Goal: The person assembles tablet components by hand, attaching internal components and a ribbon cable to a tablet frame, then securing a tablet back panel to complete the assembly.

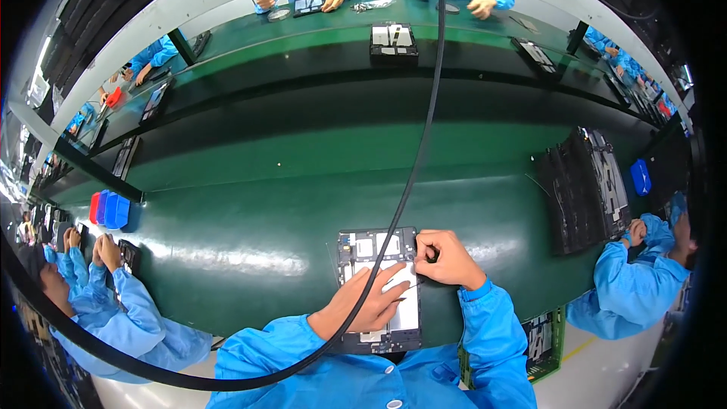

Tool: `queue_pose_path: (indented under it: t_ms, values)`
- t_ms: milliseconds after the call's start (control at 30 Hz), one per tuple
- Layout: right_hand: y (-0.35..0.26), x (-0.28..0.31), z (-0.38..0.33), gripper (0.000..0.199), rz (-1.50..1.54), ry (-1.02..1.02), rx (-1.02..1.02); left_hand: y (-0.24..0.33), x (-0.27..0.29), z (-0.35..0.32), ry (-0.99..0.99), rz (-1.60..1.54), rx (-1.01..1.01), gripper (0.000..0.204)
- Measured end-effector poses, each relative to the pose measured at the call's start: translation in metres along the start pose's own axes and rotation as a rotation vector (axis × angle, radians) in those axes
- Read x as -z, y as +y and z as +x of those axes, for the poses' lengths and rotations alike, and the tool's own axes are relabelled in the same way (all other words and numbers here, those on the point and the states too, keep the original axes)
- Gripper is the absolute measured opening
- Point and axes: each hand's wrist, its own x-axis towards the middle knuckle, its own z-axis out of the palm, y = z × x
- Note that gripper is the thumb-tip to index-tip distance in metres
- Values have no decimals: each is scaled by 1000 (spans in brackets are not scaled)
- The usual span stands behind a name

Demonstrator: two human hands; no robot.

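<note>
An opened tablet [410,320] lies on the green bench in front of me, its black frame and pale inner panels exposed. My left hand [357,304] rests across its middle and left side with the fingers spread, covering part of the panels. At the tablet's upper right edge, my right hand [450,259] is closed, thumb and forefinger curled together. Whatever its fingertips may pinch is too small to make out. A thin wire-like line stands by the tablet's left edge.
A black cable [416,170] hangs across the view, passing over my left hand. Stacked tablet parts [579,193] stand at the right, and blue bins [113,210] at the left. A green crate [559,337] sits below the bench. Co-workers sit on both sides and opposite, beyond a shelf.
</note>
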Motion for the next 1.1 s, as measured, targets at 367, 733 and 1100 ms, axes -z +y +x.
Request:
queue_pose_path:
  t_ms: [367, 733, 1100]
  values:
    - [-4, -1, 0, 19, 6, 1, -12, 2, -5, 0, -14, 95, 16, 47]
    - [4, -3, 2, 10, 96, 27, -28, 2, -2, 19, 67, 58, 4, 28]
    - [8, -14, 14, 11, 8, 152, 65, -6, -2, 18, 136, 132, -51, 22]
